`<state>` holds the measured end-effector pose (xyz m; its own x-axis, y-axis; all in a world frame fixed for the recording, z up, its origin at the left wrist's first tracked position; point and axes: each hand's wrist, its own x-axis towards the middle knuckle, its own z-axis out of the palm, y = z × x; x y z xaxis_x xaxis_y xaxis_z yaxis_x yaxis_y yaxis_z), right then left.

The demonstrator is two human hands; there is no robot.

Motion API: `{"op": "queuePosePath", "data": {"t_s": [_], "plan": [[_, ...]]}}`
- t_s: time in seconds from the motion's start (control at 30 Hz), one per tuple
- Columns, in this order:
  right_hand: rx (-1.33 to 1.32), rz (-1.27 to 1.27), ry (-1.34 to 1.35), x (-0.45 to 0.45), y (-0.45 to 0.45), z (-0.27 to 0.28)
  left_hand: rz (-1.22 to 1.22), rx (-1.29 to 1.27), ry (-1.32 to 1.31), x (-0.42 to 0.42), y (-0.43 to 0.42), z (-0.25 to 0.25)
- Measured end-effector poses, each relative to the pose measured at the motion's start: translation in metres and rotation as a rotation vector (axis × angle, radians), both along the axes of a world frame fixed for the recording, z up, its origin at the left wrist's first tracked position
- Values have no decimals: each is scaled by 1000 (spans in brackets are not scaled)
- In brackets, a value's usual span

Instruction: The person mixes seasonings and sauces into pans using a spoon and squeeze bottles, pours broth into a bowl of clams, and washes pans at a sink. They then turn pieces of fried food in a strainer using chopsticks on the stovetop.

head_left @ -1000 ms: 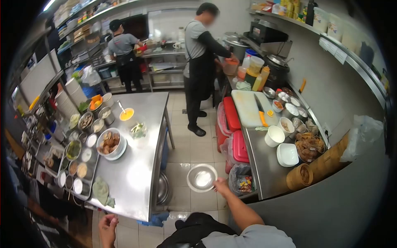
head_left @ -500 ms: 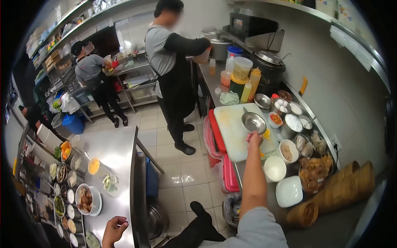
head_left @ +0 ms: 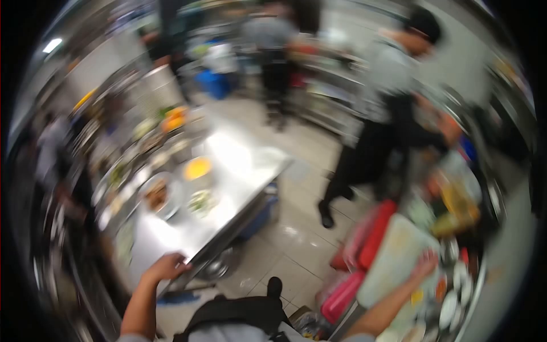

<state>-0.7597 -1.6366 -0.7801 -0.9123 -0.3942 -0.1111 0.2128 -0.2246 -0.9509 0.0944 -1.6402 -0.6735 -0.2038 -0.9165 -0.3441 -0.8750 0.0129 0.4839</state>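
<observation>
My left hand (head_left: 168, 267) is over the near edge of the steel table (head_left: 162, 231), its fingers curled, with nothing visible in them. On the right, my right hand (head_left: 426, 263) reaches over the white cutting board (head_left: 387, 262); its fingers are smeared by motion. Just beyond that hand is a shiny metal bowl (head_left: 450, 249), and I cannot tell whether they touch. A white bowl of brown food (head_left: 155, 195), a yellow-filled container (head_left: 198, 168) and a clear container with pale green pieces (head_left: 201, 200) stand on the steel table.
A co-worker in a black apron (head_left: 393, 119) stands at the right counter, another person (head_left: 270, 57) farther back. Red and pink tubs (head_left: 347, 297) stand beside the cutting board. The tiled floor (head_left: 285, 239) runs between the tables. Several ingredient containers line the steel table's left side.
My view has swung left, blurring the picture. My right hand was at the metal bowl's near rim and now appears over the cutting board. My left hand stays by the steel table's edge.
</observation>
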Motion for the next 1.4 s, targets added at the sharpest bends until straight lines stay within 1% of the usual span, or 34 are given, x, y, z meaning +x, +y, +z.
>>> {"op": "queuePosePath", "data": {"t_s": [0.07, 0.1, 0.17, 0.2, 0.23, 0.27, 0.3, 0.33, 0.37, 0.4, 0.47, 0.5, 0.57, 0.6, 0.63, 0.7, 0.77, 0.8, 0.83, 0.87, 0.93, 1.0, 1.03, 1.07, 1.1, 1.13, 1.17, 1.2, 1.23, 1.27, 1.3, 1.33, 1.37, 1.4], "plan": [[47, 71, 3, 86, -28, 33, 123, -76, 71, 7, 19, 16], [32, 170, 44, 129, -38, 40, 236, -86, 100, 11, 30, 25], [28, 416, 46, 191, -71, 8, 410, -159, 56, 25, 54, 39], [-42, 644, -21, 231, -85, -13, 514, -194, 114, 36, 70, 33], [-113, 854, -89, 274, -87, -27, 612, -166, 130, 36, 83, 40], [57, 787, 77, 349, -81, 0, 646, -189, 137, 48, 100, 33], [208, 976, 253, 388, -75, -7, 672, -209, 146, 60, 116, 25], [207, 1166, 191, 436, -64, 4, 704, -223, 159, 69, 132, 22], [212, 1302, 244, 484, -49, 5, 753, -220, 194, 78, 150, 19], [215, 1451, 177, 523, -39, 2, 807, -213, 226, 86, 168, 18], [212, 1738, 327, 594, -8, 17, 894, -233, 272, 110, 217, 2], [205, 1780, 350, 629, 8, 30, 943, -242, 312, 123, 243, -7], [-55, 2000, 811, 700, 40, 67, 1068, -273, 327, 154, 296, -33], [-91, 2049, 1014, 735, 53, 87, 1104, -292, 319, 172, 326, -48], [-335, 2009, 1301, 775, 62, 94, 1144, -305, 309, 190, 360, -59], [-589, 1958, 1335, 862, 74, 85, 1279, -320, 338, 222, 418, -73], [-835, 1839, 1433, 954, 75, 73, 1393, -284, 364, 249, 472, -95], [-808, 1792, 1526, 1000, 70, 61, 1446, -292, 362, 263, 503, -104], [-777, 1738, 1620, 1041, 64, 49, 1490, -270, 347, 272, 530, -113], [-701, 1713, 1657, 1075, 59, 40, 1529, -247, 330, 278, 552, -118], [-540, 1694, 1750, 1124, 38, 11, 1617, -213, 327, 287, 597, -118], [-358, 1730, 1910, 1136, 20, -27, 1705, -185, 312, 293, 642, -114], [-251, 1748, 2020, 1134, 17, -32, 1743, -196, 321, 293, 663, -115], [-289, 1689, 2009, 1125, 26, -25, 1782, -207, 331, 294, 683, -115], [-400, 1616, 2015, 1122, 20, -32, 1817, -213, 329, 293, 702, -113], [-425, 1635, 2025, 1132, 29, -16, 1899, -251, 317, 288, 719, -110], [-222, 1675, 2149, 1136, 46, 16, 1972, -283, 308, 281, 733, -111], [5, 1695, 2259, 1137, 64, 49, 2021, -301, 316, 275, 749, -123], [253, 1698, 2347, 1136, 80, 74, 2018, -292, 318, 268, 760, -129], [520, 1681, 2411, 1135, 88, 85, 2045, -254, 298, 264, 769, -133], [199, 1672, 2678, 1162, -12, -3, 2065, -220, 280, 263, 775, -139], [-198, 1560, 2913, 1188, -104, -84, 2046, -217, 285, 264, 779, -141], [-372, 1498, 2739, 1194, -28, -7, 2117, -285, 376, 263, 782, -144], [-429, 1461, 2481, 1215, -13, 10, 2177, -347, 469, 261, 787, -147]]}}
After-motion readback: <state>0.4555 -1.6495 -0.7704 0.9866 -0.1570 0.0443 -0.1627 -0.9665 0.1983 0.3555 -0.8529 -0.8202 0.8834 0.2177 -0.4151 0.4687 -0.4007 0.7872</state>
